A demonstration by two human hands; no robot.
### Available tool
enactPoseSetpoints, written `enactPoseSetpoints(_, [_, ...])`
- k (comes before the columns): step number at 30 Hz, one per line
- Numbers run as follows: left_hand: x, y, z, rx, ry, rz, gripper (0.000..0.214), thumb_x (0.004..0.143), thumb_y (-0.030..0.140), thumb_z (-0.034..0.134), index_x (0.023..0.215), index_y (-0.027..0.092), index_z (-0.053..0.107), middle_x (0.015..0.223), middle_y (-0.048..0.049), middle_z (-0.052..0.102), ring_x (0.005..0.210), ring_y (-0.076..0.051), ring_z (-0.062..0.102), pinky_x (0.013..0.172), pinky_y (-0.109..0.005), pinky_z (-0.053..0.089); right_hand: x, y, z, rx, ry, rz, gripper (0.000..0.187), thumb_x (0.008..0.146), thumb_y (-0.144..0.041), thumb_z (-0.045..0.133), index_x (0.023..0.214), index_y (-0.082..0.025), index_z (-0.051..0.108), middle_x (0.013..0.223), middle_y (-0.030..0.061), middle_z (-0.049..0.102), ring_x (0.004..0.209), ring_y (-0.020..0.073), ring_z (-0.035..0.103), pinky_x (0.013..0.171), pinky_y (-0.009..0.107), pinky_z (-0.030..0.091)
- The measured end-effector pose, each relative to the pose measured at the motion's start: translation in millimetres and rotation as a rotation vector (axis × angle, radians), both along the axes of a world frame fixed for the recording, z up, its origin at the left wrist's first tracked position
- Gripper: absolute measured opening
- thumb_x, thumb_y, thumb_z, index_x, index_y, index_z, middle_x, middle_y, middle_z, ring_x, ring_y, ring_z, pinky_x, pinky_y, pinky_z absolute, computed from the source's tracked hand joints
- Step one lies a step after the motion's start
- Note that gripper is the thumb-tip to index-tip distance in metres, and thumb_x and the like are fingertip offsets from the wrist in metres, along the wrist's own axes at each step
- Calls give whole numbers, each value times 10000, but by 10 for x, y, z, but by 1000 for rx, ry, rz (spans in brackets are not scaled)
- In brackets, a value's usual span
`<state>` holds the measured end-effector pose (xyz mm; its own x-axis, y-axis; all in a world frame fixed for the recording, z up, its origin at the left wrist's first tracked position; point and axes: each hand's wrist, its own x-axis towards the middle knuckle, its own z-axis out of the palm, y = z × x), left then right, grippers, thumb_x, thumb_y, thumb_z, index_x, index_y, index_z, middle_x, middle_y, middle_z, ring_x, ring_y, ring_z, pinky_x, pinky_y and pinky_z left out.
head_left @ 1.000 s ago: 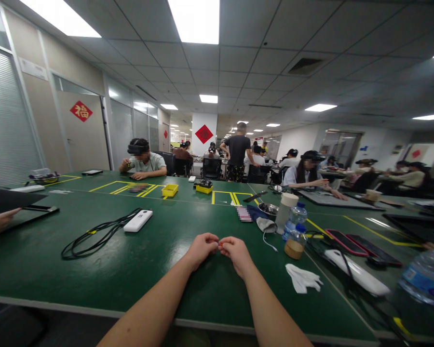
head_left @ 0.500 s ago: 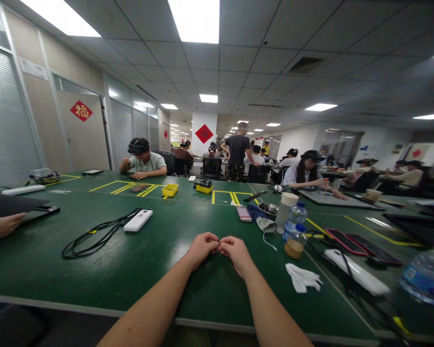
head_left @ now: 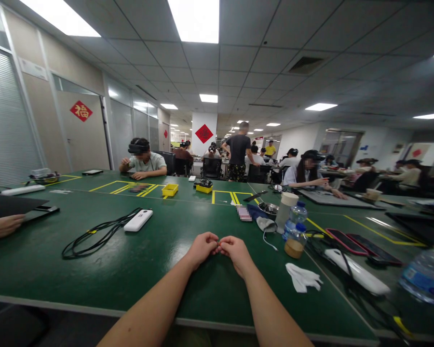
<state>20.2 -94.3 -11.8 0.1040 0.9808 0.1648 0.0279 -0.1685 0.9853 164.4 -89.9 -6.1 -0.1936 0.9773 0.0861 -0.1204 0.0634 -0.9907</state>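
Above the green table (head_left: 137,274), my left hand (head_left: 202,248) and my right hand (head_left: 235,250) meet fingertip to fingertip in front of me. The fingers of both are closed in a pinch. A tiny reddish speck shows where the fingertips come together, too small to name. To the right of my right hand lies a crumpled white glove or cloth (head_left: 303,278). A white power bank (head_left: 139,220) with a looped black cable (head_left: 90,236) rests to the left of my left hand.
Right of centre stand a bottle with brown liquid (head_left: 295,243), a water bottle (head_left: 299,212) and a pale tumbler (head_left: 286,212). Two phones (head_left: 347,241) and a white power strip (head_left: 358,272) lie further right. Yellow trays (head_left: 170,191) sit farther back. Co-workers sit around; one hand (head_left: 3,226) shows at left.
My hands stay in almost the same place, with slight finger movement, and a reddish speck now shows between the fingertips. In the background, a person in yellow has become more visible.
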Motion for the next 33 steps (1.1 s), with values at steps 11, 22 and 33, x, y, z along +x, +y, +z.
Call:
enactPoseSetpoints(11, [-15, 32, -34, 3, -19, -7, 218, 700, 80, 480, 892, 139, 565, 667, -19, 652, 537, -103, 592, 520, -204, 451, 6, 4, -33, 50, 2, -11, 133, 623, -198, 648, 739, -136, 627, 649, 48, 671, 619, 162, 633, 560, 245, 449])
enactPoseSetpoints(22, [-20, 25, -9, -24, 5, 19, 250, 703, 96, 508, 938, 128, 586, 691, -19, 643, 550, -101, 592, 544, -207, 461, 7, 25, -23, -3, 47, -9, 123, 618, -174, 603, 733, -133, 625, 658, 46, 667, 634, 162, 651, 618, 259, 477])
enactPoseSetpoints(33, [-6, -26, 52, -11, 52, 12, 253, 694, 96, 509, 918, 123, 622, 656, -11, 630, 527, -92, 555, 514, -195, 430, 3, 3, 7, -4, 1, -35, 125, 607, -186, 605, 721, -138, 626, 631, 39, 659, 589, 139, 621, 554, 233, 453])
